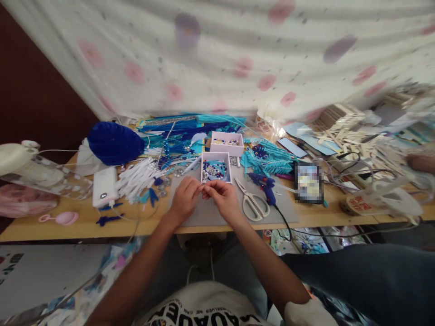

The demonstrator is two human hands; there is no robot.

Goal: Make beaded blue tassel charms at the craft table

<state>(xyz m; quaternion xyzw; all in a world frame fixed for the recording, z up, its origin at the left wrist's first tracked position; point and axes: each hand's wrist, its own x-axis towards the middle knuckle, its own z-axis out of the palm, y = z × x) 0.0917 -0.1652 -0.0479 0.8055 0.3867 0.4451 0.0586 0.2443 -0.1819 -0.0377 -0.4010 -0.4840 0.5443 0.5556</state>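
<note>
While left hand [185, 200] and right hand [222, 198] are held together, fingers pinched closed, anything gripped too small to tell; bead box [215, 156] is set just beyond, scissors [249, 195] laid beside right hand.

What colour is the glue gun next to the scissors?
The glue gun is blue; it shows in the head view, the only one.

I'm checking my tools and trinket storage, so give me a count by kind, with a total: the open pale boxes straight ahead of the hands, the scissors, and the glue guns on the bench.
Open pale boxes: 2
Scissors: 1 pair
Glue guns: 1
Total: 4
</note>
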